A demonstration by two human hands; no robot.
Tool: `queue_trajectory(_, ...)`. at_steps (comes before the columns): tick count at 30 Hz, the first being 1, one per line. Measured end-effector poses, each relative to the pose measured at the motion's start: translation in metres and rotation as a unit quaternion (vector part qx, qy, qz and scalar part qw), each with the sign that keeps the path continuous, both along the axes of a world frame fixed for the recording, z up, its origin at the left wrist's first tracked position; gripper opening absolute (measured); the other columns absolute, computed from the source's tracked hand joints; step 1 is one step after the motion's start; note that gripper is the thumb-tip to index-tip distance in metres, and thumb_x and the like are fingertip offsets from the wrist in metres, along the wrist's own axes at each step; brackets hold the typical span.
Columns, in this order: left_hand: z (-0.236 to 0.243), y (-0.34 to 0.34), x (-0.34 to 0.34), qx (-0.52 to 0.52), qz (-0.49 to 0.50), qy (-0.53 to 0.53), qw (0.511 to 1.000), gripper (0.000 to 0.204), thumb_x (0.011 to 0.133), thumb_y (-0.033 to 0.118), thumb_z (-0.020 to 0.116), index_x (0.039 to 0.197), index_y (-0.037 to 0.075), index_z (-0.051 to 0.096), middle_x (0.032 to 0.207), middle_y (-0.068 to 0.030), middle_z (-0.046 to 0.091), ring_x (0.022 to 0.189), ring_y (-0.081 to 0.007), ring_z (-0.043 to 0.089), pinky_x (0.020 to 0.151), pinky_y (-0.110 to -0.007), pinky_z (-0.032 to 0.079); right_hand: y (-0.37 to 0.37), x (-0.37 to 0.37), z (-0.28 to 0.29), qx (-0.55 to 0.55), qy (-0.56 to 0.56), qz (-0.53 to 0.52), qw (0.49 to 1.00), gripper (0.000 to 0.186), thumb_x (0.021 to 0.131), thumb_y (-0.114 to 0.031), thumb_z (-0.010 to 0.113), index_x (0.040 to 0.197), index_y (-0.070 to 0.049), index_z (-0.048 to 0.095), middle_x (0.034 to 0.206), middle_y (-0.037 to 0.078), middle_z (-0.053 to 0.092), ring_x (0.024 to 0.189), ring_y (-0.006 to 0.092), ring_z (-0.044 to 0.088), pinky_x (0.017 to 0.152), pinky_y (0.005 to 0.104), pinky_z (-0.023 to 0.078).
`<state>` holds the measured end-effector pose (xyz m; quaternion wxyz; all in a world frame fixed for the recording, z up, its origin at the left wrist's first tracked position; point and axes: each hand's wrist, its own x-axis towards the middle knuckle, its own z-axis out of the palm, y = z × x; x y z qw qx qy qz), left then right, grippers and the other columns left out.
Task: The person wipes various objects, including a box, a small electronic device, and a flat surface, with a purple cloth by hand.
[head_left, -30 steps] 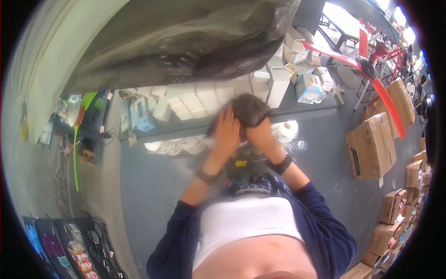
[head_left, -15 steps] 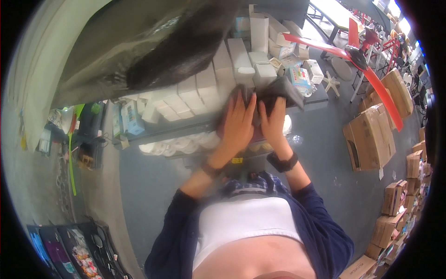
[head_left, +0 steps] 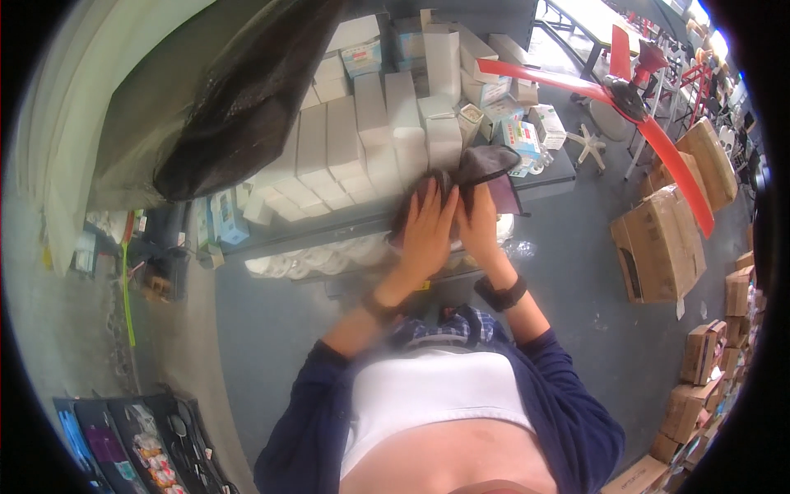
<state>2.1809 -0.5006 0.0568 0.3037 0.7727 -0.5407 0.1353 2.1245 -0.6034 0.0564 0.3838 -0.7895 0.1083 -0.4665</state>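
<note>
A dark fabric item (head_left: 487, 164) with a mesh-like flap and a purplish inner side is between my two hands, above the front edge of the shelf; its exact kind I cannot make out. My left hand (head_left: 425, 230) lies along its left part, long fingers pointing away and the thumb side towards the middle. My right hand (head_left: 480, 235) grips the right part, its fingertips partly hidden under the dark flap. Dark bands circle both wrists. Behind the item stand rows of white boxes (head_left: 369, 136).
A dark sheet (head_left: 239, 107) hangs close at upper left, beside a pale curtain (head_left: 66, 148). White rolled items (head_left: 309, 259) lie on a lower shelf. Red fan blades (head_left: 629, 99) reach in at upper right. Cardboard boxes (head_left: 658, 239) stand on the floor at right.
The dark item's flap has lifted and folded over, baring a purplish side. Both hands stay close together. The hanging dark sheet has shifted left, uncovering more boxes.
</note>
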Motion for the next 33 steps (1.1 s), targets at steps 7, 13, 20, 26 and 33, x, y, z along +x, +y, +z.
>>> queue_trajectory(7, 0.024, -0.024, 0.02, -0.033, 0.018, -0.081, 0.996, 0.053, 0.078, 0.012, 0.045, 0.129, 0.002, 0.038, 0.132, -0.0207, 0.039, 0.128, -0.0327, 0.03, 0.103, -0.05, 0.021, -0.018, 0.016, 0.007, 0.024, 0.012, 0.051, 0.998, 0.032, 0.079, 0.003, 0.045, 0.111, 0.006, 0.044, 0.098, 0.028, 0.051, 0.091, 0.0453, 0.048, 0.074, 0.0446, 0.041)
queue_trajectory(13, -0.03, -0.004, 0.006, 0.042, 0.012, -0.07, 0.997, 0.051, 0.078, 0.011, 0.045, 0.128, 0.001, 0.04, 0.133, -0.0184, 0.039, 0.128, -0.0309, 0.032, 0.105, -0.049, 0.02, -0.001, -0.011, -0.025, 0.01, 0.128, 0.024, 0.991, 0.032, 0.08, 0.0, 0.045, 0.111, 0.006, 0.045, 0.1, 0.027, 0.052, 0.093, 0.0442, 0.048, 0.077, 0.0437, 0.041)
queue_trajectory(20, 0.023, -0.014, 0.001, -0.089, 0.023, -0.033, 0.995, 0.047, 0.077, 0.009, 0.046, 0.123, -0.002, 0.042, 0.128, -0.0188, 0.043, 0.127, -0.0316, 0.032, 0.105, -0.05, 0.02, -0.006, 0.002, 0.023, -0.111, 0.013, -0.015, 0.994, 0.03, 0.077, 0.0, 0.047, 0.107, 0.004, 0.052, 0.1, 0.025, 0.055, 0.093, 0.0423, 0.05, 0.081, 0.0443, 0.04)
queue_trajectory(26, -0.031, 0.008, 0.005, 0.052, 0.004, -0.062, 0.997, 0.039, 0.076, 0.008, 0.048, 0.113, -0.003, 0.048, 0.119, -0.0185, 0.048, 0.123, -0.0344, 0.035, 0.103, -0.05, 0.023, 0.008, -0.015, -0.016, -0.199, 0.145, -0.013, 0.969, 0.036, 0.077, -0.006, 0.049, 0.111, 0.002, 0.051, 0.113, 0.022, 0.051, 0.102, 0.0418, 0.047, 0.089, 0.0468, 0.037)
queue_trajectory(33, -0.027, 0.036, 0.001, 0.1, 0.06, -0.011, 0.993, 0.04, 0.075, 0.009, 0.05, 0.115, 0.0, 0.049, 0.123, -0.0165, 0.048, 0.126, -0.0288, 0.035, 0.105, -0.047, 0.024, 0.024, -0.006, -0.037, -0.171, 0.183, 0.038, 0.967, 0.041, 0.075, -0.013, 0.053, 0.114, -0.001, 0.051, 0.111, 0.02, 0.053, 0.104, 0.0366, 0.049, 0.09, 0.0437, 0.038)
